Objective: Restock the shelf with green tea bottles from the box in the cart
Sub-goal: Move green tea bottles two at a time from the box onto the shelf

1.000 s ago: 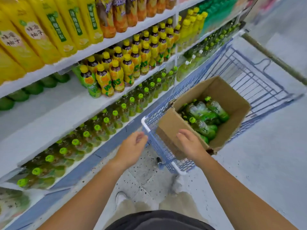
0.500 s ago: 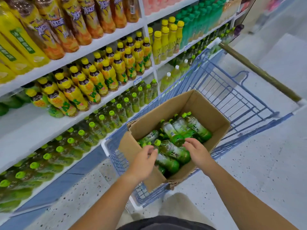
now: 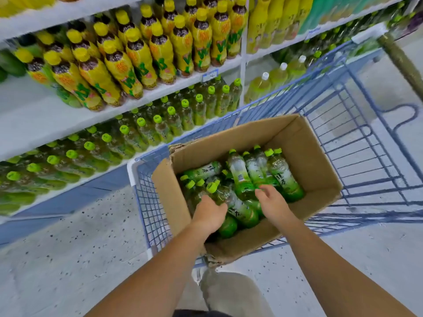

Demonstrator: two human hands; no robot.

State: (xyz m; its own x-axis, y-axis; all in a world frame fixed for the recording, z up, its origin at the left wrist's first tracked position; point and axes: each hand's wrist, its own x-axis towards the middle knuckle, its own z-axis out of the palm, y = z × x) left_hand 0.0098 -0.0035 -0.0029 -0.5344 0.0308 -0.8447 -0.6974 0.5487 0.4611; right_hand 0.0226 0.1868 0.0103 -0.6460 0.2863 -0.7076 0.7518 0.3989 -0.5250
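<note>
Loose heap, slick plastic: I judge a bottle could slip or roll aside during the lift.
The left grip point(image 3: 209, 213) curls round the neck end of a bottle point(image 3: 240, 210) lying slantwise on the heap. The right grip point(image 3: 272, 201) sets bent fingers on the bottles point(image 3: 240, 175) beside it; whether it has closed on one I cannot tell. All lie in the box point(image 3: 315, 161) in the cart point(image 3: 148, 202), beside the shelf point(image 3: 34, 124).

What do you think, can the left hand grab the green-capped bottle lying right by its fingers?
Probably yes. The left hand is down inside the open box, touching that bottle, and nothing lies on top of it.
</note>
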